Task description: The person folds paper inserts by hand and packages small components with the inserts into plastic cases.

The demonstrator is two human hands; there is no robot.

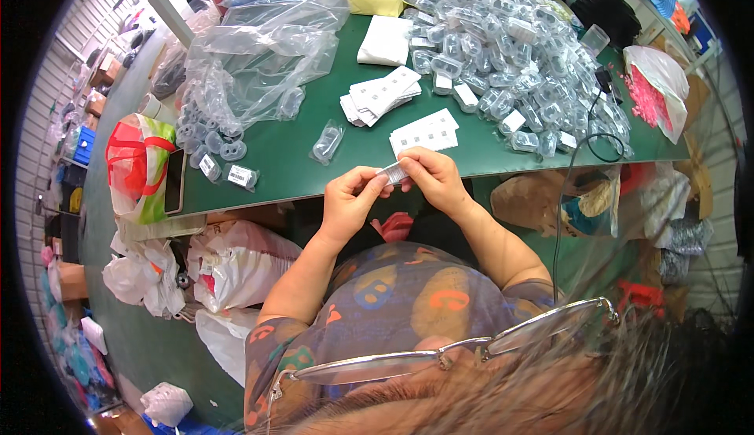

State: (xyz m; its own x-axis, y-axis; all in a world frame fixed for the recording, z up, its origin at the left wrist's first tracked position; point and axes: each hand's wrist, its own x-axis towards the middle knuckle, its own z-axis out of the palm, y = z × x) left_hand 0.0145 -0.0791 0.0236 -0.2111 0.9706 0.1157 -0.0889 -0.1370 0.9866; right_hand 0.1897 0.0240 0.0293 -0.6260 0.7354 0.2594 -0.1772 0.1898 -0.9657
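Note:
At the table's near edge, my left hand (345, 202) and my right hand (438, 181) meet, fingers pinched on a small white printed label piece (393, 173). Whether a packet lies under it, the fingers hide. Just beyond are white label sheets (428, 132), with a second stack of label sheets (377, 99) farther back. A small clear plastic packet (326, 143) without a white label showing lies left of them. Two labelled packets (240, 177) rest farther left, near the front edge.
A large heap of clear packets (503, 66) covers the back right of the green table (290, 164). Clear plastic bags (259, 58) and round clear pieces (212, 137) occupy the left. A dark phone (175, 184) lies near a colourful bag (140, 164). A black cable (559, 231) hangs over the right edge.

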